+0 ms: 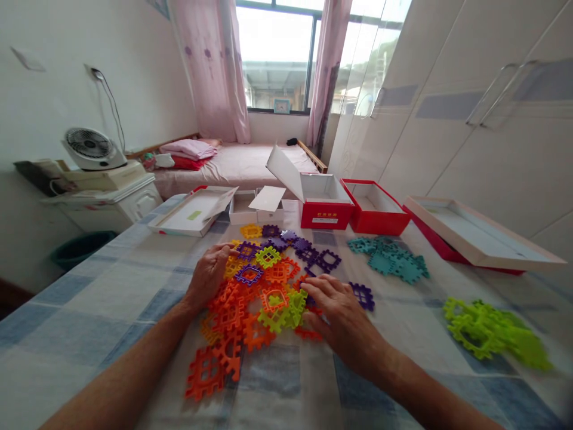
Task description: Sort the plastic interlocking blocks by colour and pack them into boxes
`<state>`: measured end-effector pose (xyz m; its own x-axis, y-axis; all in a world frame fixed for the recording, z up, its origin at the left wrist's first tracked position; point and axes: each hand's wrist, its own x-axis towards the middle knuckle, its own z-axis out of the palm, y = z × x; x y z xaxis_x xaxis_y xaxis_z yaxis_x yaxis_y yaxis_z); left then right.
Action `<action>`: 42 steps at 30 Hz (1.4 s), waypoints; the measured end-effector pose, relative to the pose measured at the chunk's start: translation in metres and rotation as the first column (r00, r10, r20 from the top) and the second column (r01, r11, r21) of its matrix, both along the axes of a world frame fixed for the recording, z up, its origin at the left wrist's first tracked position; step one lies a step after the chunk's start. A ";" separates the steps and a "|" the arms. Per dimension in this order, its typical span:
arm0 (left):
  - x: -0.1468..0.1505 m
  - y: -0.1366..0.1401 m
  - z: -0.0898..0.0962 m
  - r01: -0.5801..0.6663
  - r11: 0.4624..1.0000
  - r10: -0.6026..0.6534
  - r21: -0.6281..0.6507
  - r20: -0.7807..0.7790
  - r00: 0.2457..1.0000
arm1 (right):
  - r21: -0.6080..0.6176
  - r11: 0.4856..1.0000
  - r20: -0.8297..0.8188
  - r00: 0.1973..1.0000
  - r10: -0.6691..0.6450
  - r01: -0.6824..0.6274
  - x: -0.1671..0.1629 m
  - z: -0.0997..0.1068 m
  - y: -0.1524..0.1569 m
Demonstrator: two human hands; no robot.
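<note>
A mixed pile of flat plastic interlocking pieces with toothed edges lies in front of me. Orange pieces (230, 315) make up most of its near and left side, with purple pieces (248, 275) and yellow-green pieces (267, 257) among them. At the left edge of the pile, my left hand (208, 275) rests with its fingers reaching over a yellow piece (233, 267); its thumb is hard to make out. On the right side, my right hand (338, 310) has thumb and fingers apart, close to a yellow-green piece (296, 307). Neither hand visibly lifts a piece.
Separate heaps of teal pieces (394, 263) and lime pieces (495, 331) lie to the right. Along the back stand red boxes (326, 216), a small white box (243, 209) and a shallow tray-like lid (179, 215). Another large lid (483, 233) lies far right on the checked tablecloth (273, 382).
</note>
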<state>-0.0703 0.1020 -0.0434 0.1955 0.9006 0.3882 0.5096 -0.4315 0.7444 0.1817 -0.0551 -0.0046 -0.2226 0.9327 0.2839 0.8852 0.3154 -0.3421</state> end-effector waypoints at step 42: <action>0.003 -0.001 0.002 0.006 0.999 -0.007 0.050 0.002 1.000 | -0.349 0.905 -0.350 0.930 0.116 -0.244 -0.027 0.005 -0.008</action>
